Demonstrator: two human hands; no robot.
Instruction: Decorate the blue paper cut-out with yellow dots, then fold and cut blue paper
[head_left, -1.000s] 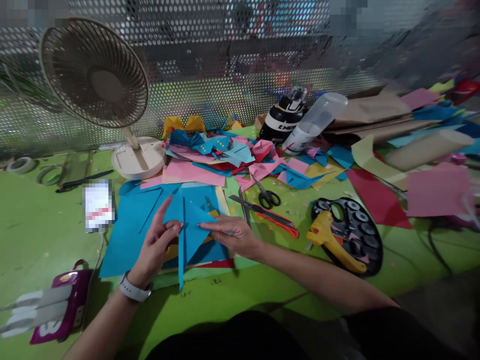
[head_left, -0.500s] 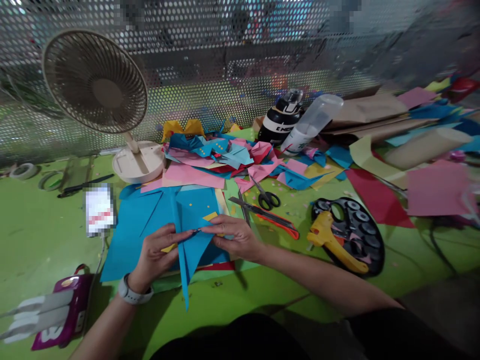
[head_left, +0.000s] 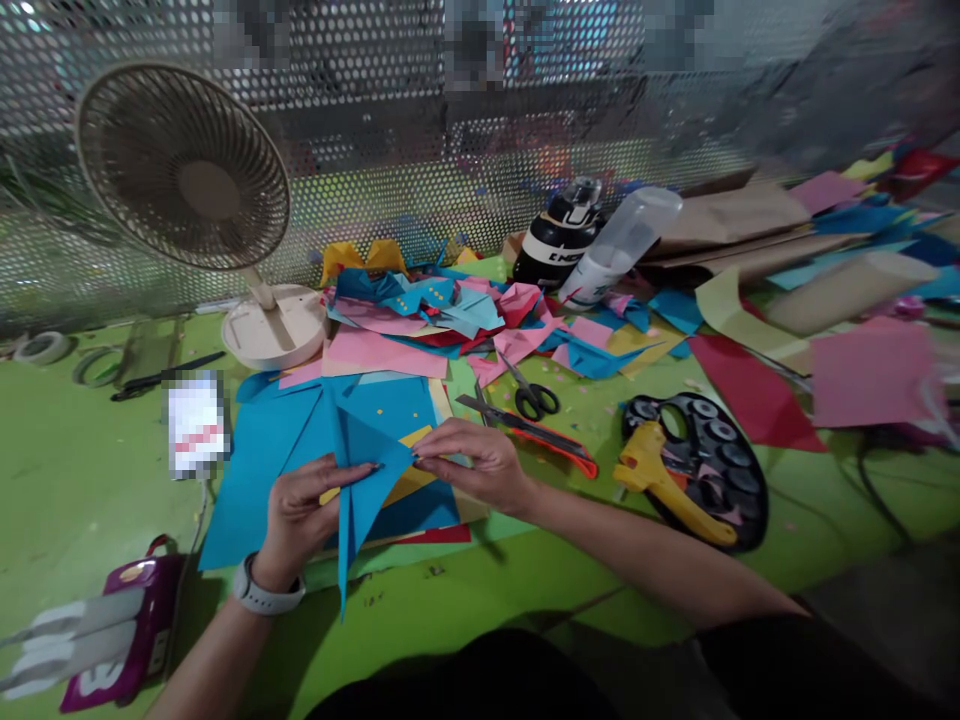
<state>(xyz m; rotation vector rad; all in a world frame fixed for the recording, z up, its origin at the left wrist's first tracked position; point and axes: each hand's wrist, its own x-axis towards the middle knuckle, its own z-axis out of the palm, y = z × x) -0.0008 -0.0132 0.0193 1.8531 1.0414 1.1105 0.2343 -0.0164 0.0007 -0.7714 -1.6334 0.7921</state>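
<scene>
A folded piece of blue paper (head_left: 367, 495), pointed at its ends with a raised crease, is held between my two hands above the stack. My left hand (head_left: 306, 515), with a watch at the wrist, grips its left side, thumb underneath and index finger laid across the top. At the right corner, the fingertips of my right hand (head_left: 480, 465) pinch the paper. Beneath lie a larger blue sheet (head_left: 262, 475) and a yellow piece of paper (head_left: 409, 485), partly covered by the folded one.
Scissors (head_left: 534, 400) and an orange utility knife (head_left: 559, 452) lie right of the stack. Beyond are a black tray (head_left: 750, 500) with a yellow glue gun (head_left: 649, 470), heaped paper scraps (head_left: 386, 355), two bottles (head_left: 555, 245) and a fan (head_left: 262, 325). A phone (head_left: 196, 425) and purple power bank (head_left: 124, 640) sit left.
The folded blue paper has swung and shifted left, showing more yellow paper beneath. My right fingers have moved from its middle, near my left fingertip, to its right corner.
</scene>
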